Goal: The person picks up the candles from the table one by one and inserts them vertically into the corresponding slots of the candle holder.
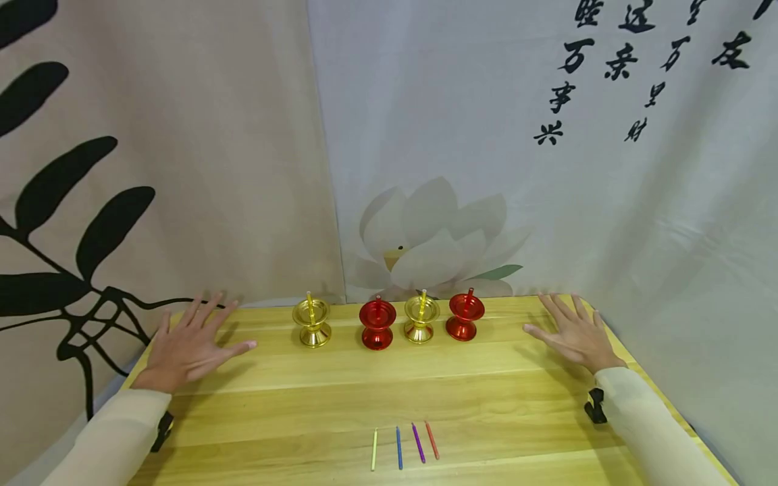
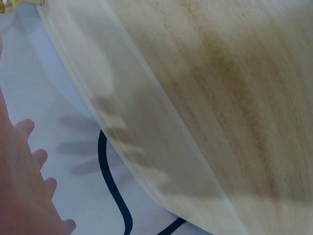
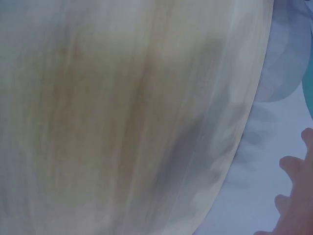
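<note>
A person is sitting at a pale yellow wooden table [image 1: 340, 398], and both hands are lying flat on it with fingers spread and straight, gripping nothing. The left hand [image 1: 188, 344] is resting at the middle left of the head view, near the table's far left corner. The right hand [image 1: 574, 332] is resting at the middle right, near the far right corner.

Between the two hands, across the centre of the frame, four small metal candle holders are standing upright in a row. The leftmost gold pedestal candle holder [image 1: 313, 322] is holding a thin yellow stick and is the one nearest the left hand, though clearly apart from its fingertips. Next are standing a red pedestal candle holder [image 1: 377, 324], a second gold pedestal holder [image 1: 421, 317] and a second red pedestal holder [image 1: 464, 315], the last being nearest the right hand but apart from it.

At the lower centre of the frame four thin candles are lying side by side, well away from both hands: a yellow candle [image 1: 374, 449], a blue candle [image 1: 398, 447], a purple candle [image 1: 418, 442] and an orange-red candle [image 1: 431, 439].

In both wrist views only blurred table edge and fingertips are showing.
</note>
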Motion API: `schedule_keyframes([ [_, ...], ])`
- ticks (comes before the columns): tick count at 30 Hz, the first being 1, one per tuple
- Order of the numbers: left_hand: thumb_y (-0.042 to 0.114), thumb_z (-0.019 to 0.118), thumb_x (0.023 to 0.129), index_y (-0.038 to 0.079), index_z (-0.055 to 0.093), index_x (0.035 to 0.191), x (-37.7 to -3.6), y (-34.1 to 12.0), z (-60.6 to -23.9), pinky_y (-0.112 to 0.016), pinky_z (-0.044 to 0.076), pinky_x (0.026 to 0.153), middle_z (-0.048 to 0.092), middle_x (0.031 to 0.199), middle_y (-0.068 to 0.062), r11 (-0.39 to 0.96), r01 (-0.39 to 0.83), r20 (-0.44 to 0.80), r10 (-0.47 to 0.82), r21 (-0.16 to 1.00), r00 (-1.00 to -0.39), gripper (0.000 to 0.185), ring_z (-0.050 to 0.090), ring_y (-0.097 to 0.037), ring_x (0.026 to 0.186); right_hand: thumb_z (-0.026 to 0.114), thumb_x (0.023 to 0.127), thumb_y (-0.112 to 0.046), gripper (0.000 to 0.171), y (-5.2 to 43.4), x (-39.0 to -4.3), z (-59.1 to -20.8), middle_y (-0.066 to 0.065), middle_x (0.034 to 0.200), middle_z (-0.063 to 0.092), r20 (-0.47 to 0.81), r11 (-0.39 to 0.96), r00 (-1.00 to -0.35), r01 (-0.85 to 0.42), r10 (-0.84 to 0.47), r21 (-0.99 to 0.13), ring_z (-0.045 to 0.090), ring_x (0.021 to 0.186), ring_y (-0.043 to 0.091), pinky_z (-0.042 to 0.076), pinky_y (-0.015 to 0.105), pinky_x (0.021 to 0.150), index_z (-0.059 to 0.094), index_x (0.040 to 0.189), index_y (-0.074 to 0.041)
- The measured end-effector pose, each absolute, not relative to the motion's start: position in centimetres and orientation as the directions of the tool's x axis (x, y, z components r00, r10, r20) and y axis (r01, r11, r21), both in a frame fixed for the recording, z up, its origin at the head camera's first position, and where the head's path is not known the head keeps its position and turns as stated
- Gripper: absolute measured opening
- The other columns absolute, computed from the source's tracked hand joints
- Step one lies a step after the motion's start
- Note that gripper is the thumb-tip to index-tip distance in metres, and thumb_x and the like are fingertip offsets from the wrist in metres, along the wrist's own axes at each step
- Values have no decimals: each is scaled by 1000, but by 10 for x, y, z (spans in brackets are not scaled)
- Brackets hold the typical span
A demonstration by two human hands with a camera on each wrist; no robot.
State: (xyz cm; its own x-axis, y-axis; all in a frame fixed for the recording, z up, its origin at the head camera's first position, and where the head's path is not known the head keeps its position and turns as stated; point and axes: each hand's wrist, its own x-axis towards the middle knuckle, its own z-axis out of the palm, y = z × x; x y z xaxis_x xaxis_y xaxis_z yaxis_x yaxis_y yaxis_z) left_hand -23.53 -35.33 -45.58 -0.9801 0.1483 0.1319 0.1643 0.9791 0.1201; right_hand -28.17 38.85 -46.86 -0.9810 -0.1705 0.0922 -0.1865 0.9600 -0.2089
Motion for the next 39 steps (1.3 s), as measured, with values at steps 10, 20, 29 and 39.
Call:
schedule_keyframes([
  [10, 84, 58, 96, 16, 28, 176, -230, -344, -452, -88, -3, 117, 22, 179, -24, 975, 211, 131, 200, 76, -971, 109, 18, -56, 161, 57, 104, -73, 98, 383, -271, -467, 25, 177, 27, 112, 955, -969, -237, -220, -179, 10, 160, 63, 7, 89, 116, 26, 176, -15],
  [20, 88, 60, 91, 11, 38, 172, -215, -323, -450, -85, 2, 120, 21, 180, -20, 969, 243, 142, 237, 30, -961, 113, 19, -53, 162, 65, 101, -69, 98, 369, -249, -467, 20, 178, 29, 158, 929, -940, -328, -303, -169, 14, 161, 59, 10, 89, 116, 29, 176, -19],
  [29, 88, 62, 91, 15, 41, 171, -194, -308, -457, -84, 5, 121, 27, 178, -21, 967, 247, 167, 234, 57, -958, 111, 22, -53, 161, 69, 99, -69, 94, 339, -227, -471, 16, 177, 35, 205, 897, -902, -414, -380, -157, 18, 163, 52, 15, 85, 119, 38, 173, -21],
  [39, 87, 63, 91, 14, 40, 171, -183, -283, -458, -82, 7, 122, 30, 177, -19, 962, 244, 210, 215, 125, -954, 110, 20, -50, 163, 71, 95, -73, 97, 289, -205, -474, 10, 175, 39, 251, 836, -839, -527, -482, -155, 25, 162, 51, 23, 83, 119, 45, 170, -18],
])
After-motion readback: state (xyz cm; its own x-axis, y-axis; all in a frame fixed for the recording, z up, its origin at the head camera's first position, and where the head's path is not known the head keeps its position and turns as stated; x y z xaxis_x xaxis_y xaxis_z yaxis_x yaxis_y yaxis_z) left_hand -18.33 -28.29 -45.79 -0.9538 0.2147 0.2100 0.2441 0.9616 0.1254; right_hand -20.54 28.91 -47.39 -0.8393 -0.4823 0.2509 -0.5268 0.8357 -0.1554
